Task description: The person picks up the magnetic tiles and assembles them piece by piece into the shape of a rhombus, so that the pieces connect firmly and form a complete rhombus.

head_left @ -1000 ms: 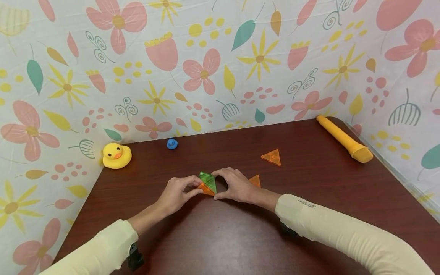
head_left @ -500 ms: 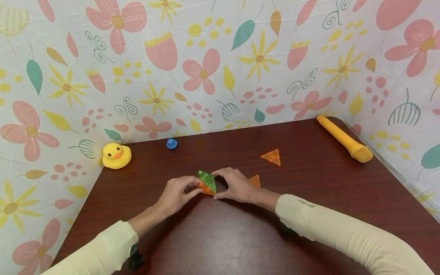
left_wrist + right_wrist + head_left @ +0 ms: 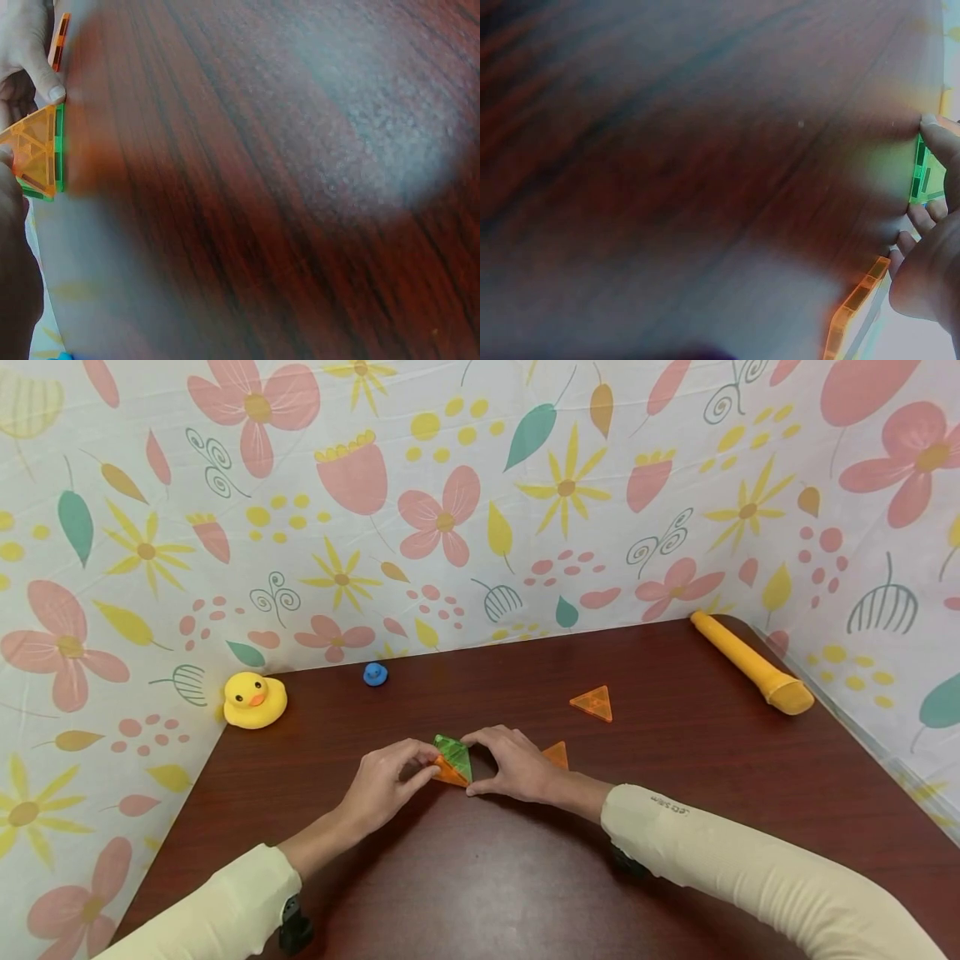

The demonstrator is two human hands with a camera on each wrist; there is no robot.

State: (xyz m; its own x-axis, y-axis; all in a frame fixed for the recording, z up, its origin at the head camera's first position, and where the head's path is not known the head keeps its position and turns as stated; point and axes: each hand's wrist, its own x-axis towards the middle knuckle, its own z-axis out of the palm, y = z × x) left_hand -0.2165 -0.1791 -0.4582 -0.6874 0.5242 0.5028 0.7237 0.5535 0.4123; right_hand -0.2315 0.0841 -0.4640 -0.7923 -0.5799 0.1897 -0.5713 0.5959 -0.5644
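Note:
Between the thumb and fingers of my left hand, an orange triangular magnetic tile is pinched at a corner and held tilted. It overlaps the near side of a green translucent magnetic tile on the table. My right hand spans that green tile, with its thumb at the near corner and fingertips at the far one. In the left wrist view the orange tile slants up in front of the green edge. The right wrist view shows the green tile's side between thumb and fingers.
One orange triangular tile lies partly hidden behind the right wrist, another farther back. A yellow duck and a small blue duck stand at the back left. A yellow stick-shaped object lies along the table's right side.
My left hand has shifted slightly up and left, and the orange tile's tilt has changed a little. The right hand has stayed put at the green tile.

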